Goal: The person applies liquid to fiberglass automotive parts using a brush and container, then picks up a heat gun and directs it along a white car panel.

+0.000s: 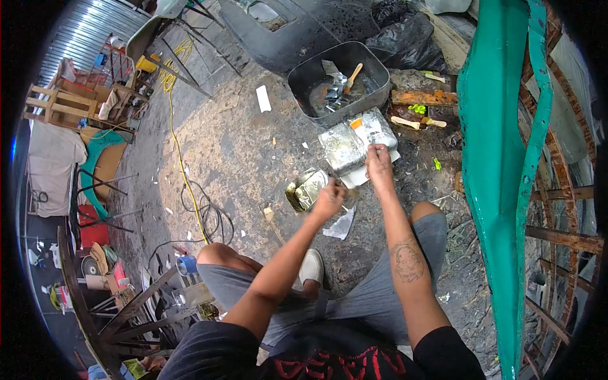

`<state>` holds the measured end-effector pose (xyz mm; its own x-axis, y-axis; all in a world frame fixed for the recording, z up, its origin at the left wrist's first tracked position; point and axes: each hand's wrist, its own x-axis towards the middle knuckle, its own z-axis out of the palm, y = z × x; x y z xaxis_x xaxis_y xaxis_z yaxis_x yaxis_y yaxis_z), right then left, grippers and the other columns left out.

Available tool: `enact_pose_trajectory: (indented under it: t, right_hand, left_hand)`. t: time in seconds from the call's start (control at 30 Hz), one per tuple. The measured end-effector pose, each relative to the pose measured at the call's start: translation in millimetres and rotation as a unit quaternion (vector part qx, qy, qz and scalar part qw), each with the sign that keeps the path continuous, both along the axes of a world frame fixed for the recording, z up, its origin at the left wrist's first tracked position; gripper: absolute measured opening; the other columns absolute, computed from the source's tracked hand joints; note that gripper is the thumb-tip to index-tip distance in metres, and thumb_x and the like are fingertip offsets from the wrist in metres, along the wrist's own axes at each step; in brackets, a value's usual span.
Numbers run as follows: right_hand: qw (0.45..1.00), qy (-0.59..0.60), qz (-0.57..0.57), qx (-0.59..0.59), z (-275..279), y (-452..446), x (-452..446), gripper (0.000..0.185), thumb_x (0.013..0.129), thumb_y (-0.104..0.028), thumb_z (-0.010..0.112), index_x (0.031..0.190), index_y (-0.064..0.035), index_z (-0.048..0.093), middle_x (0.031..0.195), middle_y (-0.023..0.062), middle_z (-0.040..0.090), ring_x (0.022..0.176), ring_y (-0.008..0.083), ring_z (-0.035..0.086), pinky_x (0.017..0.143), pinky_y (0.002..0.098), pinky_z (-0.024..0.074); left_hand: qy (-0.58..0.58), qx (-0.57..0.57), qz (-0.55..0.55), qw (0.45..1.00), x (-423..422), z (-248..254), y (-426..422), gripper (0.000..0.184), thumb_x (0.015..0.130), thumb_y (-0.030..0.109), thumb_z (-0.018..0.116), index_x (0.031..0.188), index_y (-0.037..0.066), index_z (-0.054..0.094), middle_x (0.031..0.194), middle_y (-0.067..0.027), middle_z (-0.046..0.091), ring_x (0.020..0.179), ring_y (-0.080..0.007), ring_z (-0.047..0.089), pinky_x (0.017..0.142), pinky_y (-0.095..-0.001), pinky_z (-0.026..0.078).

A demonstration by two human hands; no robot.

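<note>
My left hand (329, 201) is closed in front of me at the right edge of an open square tin (307, 191) with pale greenish liquid smeared inside. What its fingers grip, if anything, is too blurred to name. My right hand (379, 167) is raised a little higher, its fingers pinched together by the front of a silvery, smeared square can (344, 149). Something small may be between those fingertips, but I cannot make it out. Behind it lies a second silvery block (378, 128) with an orange mark. A torn grey-white scrap (341, 224) lies below my left hand.
A black tub (299, 95) holds a wooden-handled paintbrush (354, 77) and metal pieces. Two more brushes (405, 123) lie to its right near bright green scraps (417, 109). A long green panel (494, 158) stands along the right. A yellow cord (177, 149) runs across the left floor.
</note>
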<state>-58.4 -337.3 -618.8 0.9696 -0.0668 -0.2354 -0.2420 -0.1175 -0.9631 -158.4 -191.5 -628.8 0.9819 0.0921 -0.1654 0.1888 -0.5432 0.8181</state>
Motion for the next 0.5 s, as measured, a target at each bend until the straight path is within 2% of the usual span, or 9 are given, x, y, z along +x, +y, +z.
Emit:
enact_pose_trajectory:
  t: [0.03,0.07,0.13,0.17,0.23,0.33,0.37,0.47,0.5]
  right_hand:
    - [0.994,0.051,-0.009,0.100,18.7,-1.5,-5.6,0.028,0.092,-0.032,0.048,0.099,-0.0047,0.048,0.068,0.0067,0.051,0.057,0.0174,0.048,0.052,0.0310,0.0407]
    - [0.975,0.101,-0.019,0.197,32.1,-3.4,-9.0,0.024,0.093,-0.031,0.049,0.101,-0.0085,0.045,0.061,-0.0023,0.043,0.047,0.0062,0.038,0.040,0.0235,0.0350]
    - [0.963,0.124,-0.017,0.239,37.8,-8.3,-10.3,0.021,0.094,-0.030,0.049,0.101,-0.0106,0.043,0.062,-0.0033,0.041,0.047,0.0054,0.035,0.041,0.0229,0.0353]
    - [0.956,0.138,-0.013,0.260,40.0,-12.2,-11.5,0.021,0.094,-0.030,0.049,0.101,-0.0109,0.043,0.063,-0.0033,0.042,0.048,0.0054,0.036,0.042,0.0228,0.0357]
    - [0.940,0.155,-0.010,0.304,38.1,-19.2,-15.0,0.021,0.093,-0.030,0.051,0.100,-0.0115,0.045,0.069,-0.0024,0.046,0.052,0.0059,0.040,0.046,0.0231,0.0393]
    - [0.943,0.147,-0.026,0.298,40.0,-25.5,-14.9,0.019,0.091,-0.029,0.054,0.098,-0.0118,0.048,0.074,-0.0016,0.050,0.058,0.0066,0.045,0.049,0.0241,0.0431]
    - [0.941,0.144,-0.030,0.304,39.5,-27.8,-15.1,0.016,0.092,-0.028,0.052,0.094,-0.0120,0.050,0.078,-0.0014,0.051,0.061,0.0076,0.047,0.050,0.0240,0.0437]
    - [0.938,0.149,0.003,0.314,31.6,-38.8,-14.3,0.018,0.087,-0.029,0.059,0.094,-0.0132,0.052,0.079,-0.0022,0.051,0.070,0.0083,0.048,0.058,0.0270,0.0447]
    - [0.938,0.148,0.008,0.314,34.3,-40.0,-15.2,0.018,0.087,-0.029,0.059,0.094,-0.0132,0.052,0.079,-0.0022,0.051,0.070,0.0083,0.048,0.058,0.0270,0.0447]
  left_hand:
    - [0.078,-0.041,0.040,0.995,-5.0,-29.0,-7.3,0.015,0.083,0.011,0.054,0.090,-0.002,0.051,0.072,-0.0186,0.061,0.069,-0.0257,0.063,0.064,-0.0372,0.049]
    - [0.056,-0.051,0.059,0.995,-7.9,-79.5,-7.0,0.017,0.082,0.014,0.055,0.089,-0.002,0.054,0.073,-0.0135,0.061,0.066,-0.0218,0.061,0.062,-0.0361,0.051]
    - [0.175,-0.246,0.204,0.931,-11.2,-83.7,-27.2,0.012,0.085,0.013,0.054,0.091,0.002,0.056,0.070,-0.0037,0.057,0.055,-0.0119,0.051,0.049,-0.0273,0.045]
    - [0.177,-0.249,0.202,0.931,-13.2,-85.3,-31.9,0.012,0.085,0.013,0.054,0.091,0.002,0.056,0.070,-0.0037,0.057,0.055,-0.0119,0.051,0.049,-0.0273,0.045]
    - [0.181,-0.435,0.304,0.828,-18.9,-86.6,-39.2,0.011,0.088,0.013,0.054,0.094,0.005,0.056,0.072,-0.0021,0.058,0.054,-0.0104,0.049,0.050,-0.0255,0.046]
    - [0.171,-0.481,0.368,0.777,-22.0,-93.6,-44.5,0.012,0.089,0.014,0.055,0.095,0.004,0.056,0.074,-0.0026,0.058,0.055,-0.0102,0.048,0.051,-0.0246,0.048]
    - [0.165,-0.499,0.368,0.767,-23.1,-96.0,-45.3,0.016,0.090,0.017,0.055,0.096,0.002,0.056,0.078,-0.0060,0.061,0.056,-0.0122,0.052,0.052,-0.0256,0.049]
    - [0.220,-0.499,0.311,0.778,-27.7,-94.9,-46.0,0.018,0.090,0.016,0.052,0.096,0.000,0.056,0.080,-0.0108,0.064,0.055,-0.0154,0.057,0.050,-0.0279,0.050]
    - [0.272,-0.412,0.287,0.821,-29.6,-92.3,-46.6,0.023,0.090,0.017,0.049,0.096,-0.004,0.056,0.080,-0.0153,0.066,0.054,-0.0186,0.060,0.047,-0.0306,0.051]
